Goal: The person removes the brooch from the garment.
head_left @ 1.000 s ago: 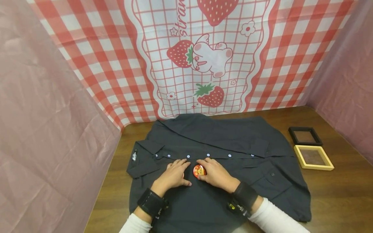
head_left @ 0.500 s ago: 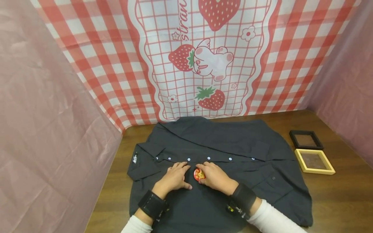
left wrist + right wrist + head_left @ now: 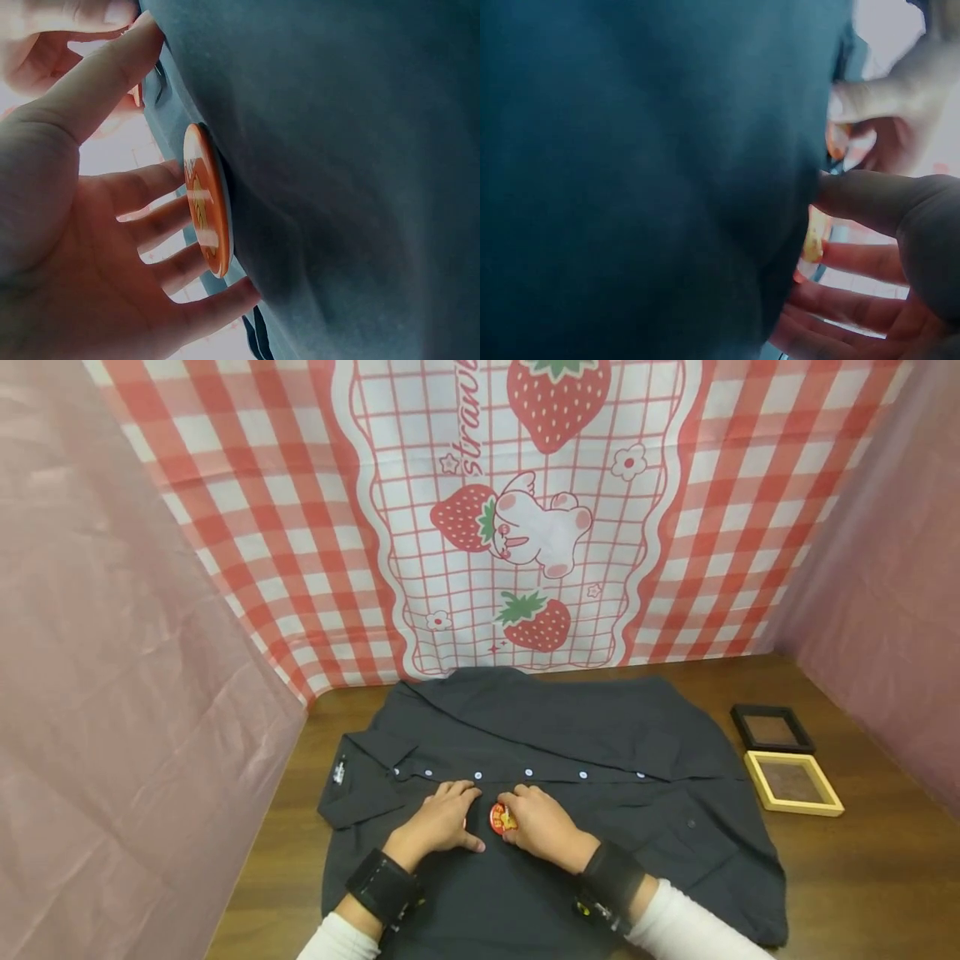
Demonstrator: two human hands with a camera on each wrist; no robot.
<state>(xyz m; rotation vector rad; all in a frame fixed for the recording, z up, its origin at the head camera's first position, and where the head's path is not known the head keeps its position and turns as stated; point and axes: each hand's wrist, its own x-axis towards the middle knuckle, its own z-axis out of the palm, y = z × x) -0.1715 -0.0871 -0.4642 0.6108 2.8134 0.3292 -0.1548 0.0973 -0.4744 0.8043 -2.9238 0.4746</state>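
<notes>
A dark button-up shirt (image 3: 450, 902) lies spread on the table, collar to the left. Two round red-and-gold pin badges sit on its front, side by side. My left hand (image 3: 437, 823) rests around the left badge (image 3: 206, 202), its fingers nearly straight and spread, fingertips against the cloth; from above, most of that badge is hidden. Beside it, my right hand (image 3: 546, 828) holds the right badge (image 3: 501, 818) at its edge between thumb and fingers. In the right wrist view this badge (image 3: 814, 238) shows edge-on, partly behind the fingers.
On the wooden table (image 3: 832, 877) to the right lie a black frame (image 3: 772, 728) and a yellow frame (image 3: 793, 782), edge to edge. A red-and-white strawberry cloth (image 3: 525, 543) hangs at the back. Pink curtains (image 3: 135, 693) close both sides.
The head view has shifted slightly. My right hand has edged over its badge, covering more of its right side. The left hand stays in place on the shirt.
</notes>
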